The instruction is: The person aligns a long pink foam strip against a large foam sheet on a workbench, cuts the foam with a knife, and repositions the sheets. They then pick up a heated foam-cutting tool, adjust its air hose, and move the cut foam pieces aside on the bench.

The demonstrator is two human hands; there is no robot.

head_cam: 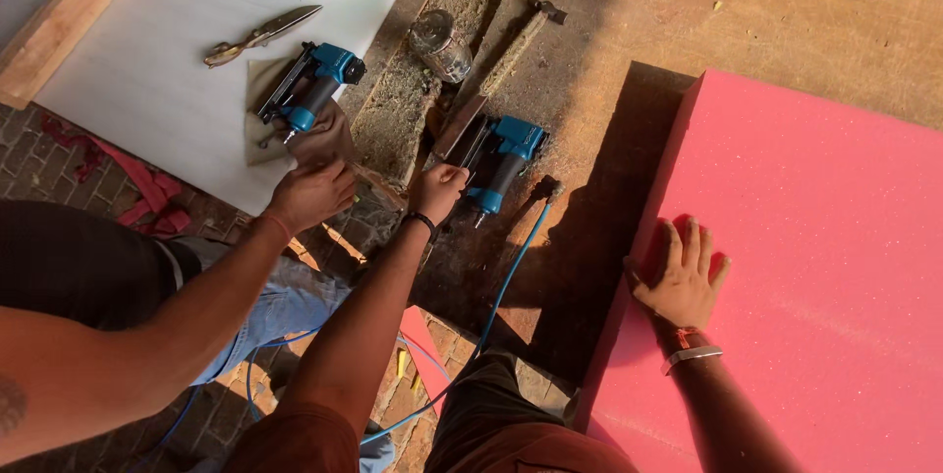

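Left hand (437,190) curls closed on the blue staple gun (499,166) — it rests on the counter (589,60). Right hand (683,277) lies open, flat on pink foam (815,267).

Upholstery workshop, staple guns (499,166), pink foam slab (815,267) (sawdust-strewn bench (609,70))

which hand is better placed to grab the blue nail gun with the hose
Left. The left hand is right beside the blue nail gun; the right hand lies flat on the pink foam, farther off.
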